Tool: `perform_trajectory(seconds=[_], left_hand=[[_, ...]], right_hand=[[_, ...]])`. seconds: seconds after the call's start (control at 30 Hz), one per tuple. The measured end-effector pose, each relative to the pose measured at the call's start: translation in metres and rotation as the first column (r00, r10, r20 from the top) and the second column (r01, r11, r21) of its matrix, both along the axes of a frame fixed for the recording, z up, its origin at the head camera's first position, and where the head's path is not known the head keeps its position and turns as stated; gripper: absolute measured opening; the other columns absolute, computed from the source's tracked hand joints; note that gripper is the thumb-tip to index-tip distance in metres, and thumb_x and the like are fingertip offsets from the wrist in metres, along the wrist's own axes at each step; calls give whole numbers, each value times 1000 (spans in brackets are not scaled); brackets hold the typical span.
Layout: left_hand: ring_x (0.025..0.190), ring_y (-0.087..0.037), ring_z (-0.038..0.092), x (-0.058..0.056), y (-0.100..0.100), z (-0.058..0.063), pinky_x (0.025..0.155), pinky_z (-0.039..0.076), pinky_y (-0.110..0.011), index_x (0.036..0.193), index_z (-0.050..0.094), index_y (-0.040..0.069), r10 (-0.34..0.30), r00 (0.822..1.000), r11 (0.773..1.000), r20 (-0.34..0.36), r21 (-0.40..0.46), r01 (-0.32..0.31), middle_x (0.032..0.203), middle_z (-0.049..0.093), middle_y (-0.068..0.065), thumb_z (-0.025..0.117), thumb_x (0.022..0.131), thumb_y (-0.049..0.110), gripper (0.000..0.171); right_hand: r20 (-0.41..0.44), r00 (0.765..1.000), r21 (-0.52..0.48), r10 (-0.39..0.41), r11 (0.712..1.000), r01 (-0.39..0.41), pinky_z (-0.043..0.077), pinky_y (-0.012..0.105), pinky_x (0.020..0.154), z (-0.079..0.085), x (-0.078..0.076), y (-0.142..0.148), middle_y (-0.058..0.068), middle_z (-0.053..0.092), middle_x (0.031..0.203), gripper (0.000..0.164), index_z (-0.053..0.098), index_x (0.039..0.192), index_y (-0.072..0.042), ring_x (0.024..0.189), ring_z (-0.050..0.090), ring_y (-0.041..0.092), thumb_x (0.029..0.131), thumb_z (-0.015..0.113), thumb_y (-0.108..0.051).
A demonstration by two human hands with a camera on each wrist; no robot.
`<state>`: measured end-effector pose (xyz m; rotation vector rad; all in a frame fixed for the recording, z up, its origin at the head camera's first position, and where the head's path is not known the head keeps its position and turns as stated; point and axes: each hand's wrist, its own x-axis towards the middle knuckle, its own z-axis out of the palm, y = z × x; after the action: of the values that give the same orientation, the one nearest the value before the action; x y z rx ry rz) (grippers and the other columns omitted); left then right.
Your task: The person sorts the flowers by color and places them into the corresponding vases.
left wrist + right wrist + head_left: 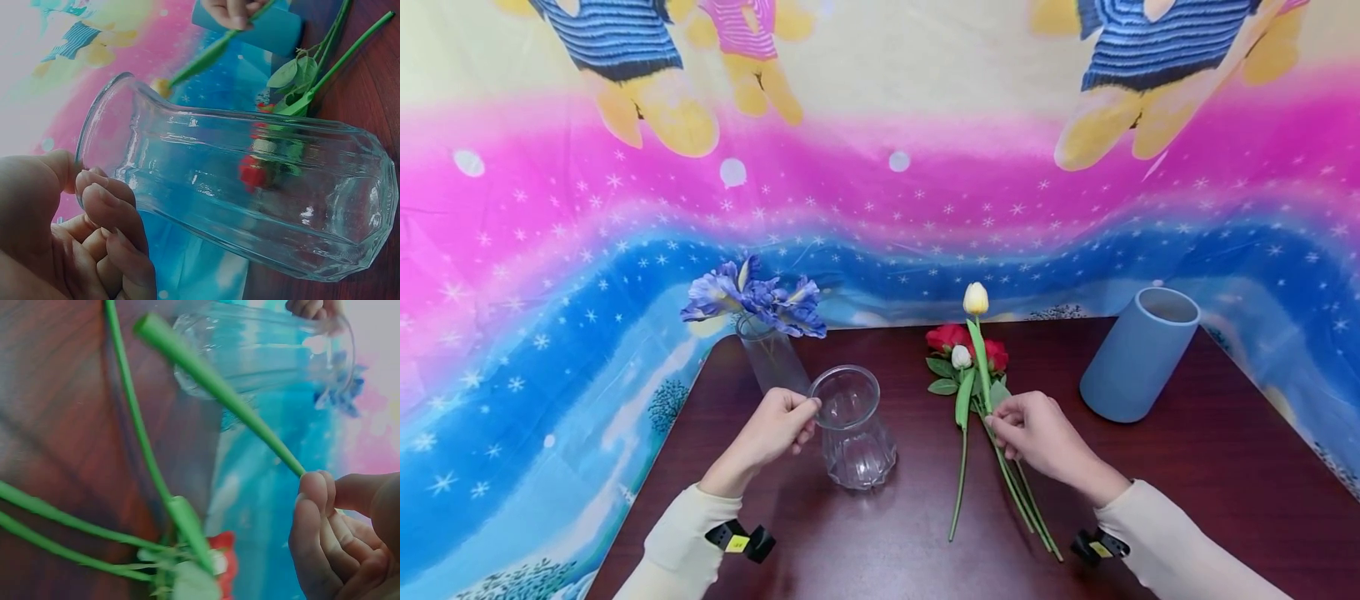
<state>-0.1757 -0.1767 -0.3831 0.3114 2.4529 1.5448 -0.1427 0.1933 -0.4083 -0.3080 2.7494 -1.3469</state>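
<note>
My left hand (778,423) pinches the rim of a clear glass vase (859,457) that stands upright on the table, its mouth flared and its lower body ribbed. The left wrist view shows thumb and fingertips closed on that glass lip (103,94). With thumb and fingertips my right hand (1039,432) holds a pale yellow tulip (975,299) by its green stem, bloom upward, above the other flowers. In the right wrist view the stem's cut end (150,326) points away from the fingers. Red roses (946,337) and a white tulip (961,358) lie beneath it.
Behind the glass vase, at the back left, a frosted vase (775,363) holds purple-blue irises (752,296). A blue vase (1135,362) stands at the right. The dark wooden table (895,550) meets a printed cloth backdrop (850,192) at its back edge.
</note>
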Motion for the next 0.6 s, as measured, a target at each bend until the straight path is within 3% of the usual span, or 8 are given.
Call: perform_trajectory(seconds=[0.23,0.4,0.6], left_hand=[[41,-7,44,-1,0,0,44,43,-21,57,50,4,-9,1000,1000,-9,4,9,50,49,2,49,102,12,46],[41,-8,44,-1,2,-1,44,44,-22,57,51,4,-4,1000,1000,-5,8,4,50,49,2,48,102,11,46],[41,-8,44,0,0,0,44,43,-22,58,52,2,8,1000,1000,-1,15,-8,49,49,2,48,102,11,46]], right_hand=[[-181,983,31,-11,999,17,46,26,47,27,12,-19,1,63,62,16,71,80,-13,51,58,10,96,67,-11],[-323,946,8,-12,1000,16,50,25,49,45,13,-31,-3,67,66,9,74,86,-13,53,60,6,93,70,-8],[-442,897,-45,1,999,-23,47,25,48,70,11,-49,-4,66,66,7,74,88,-13,52,59,6,91,73,-7]])
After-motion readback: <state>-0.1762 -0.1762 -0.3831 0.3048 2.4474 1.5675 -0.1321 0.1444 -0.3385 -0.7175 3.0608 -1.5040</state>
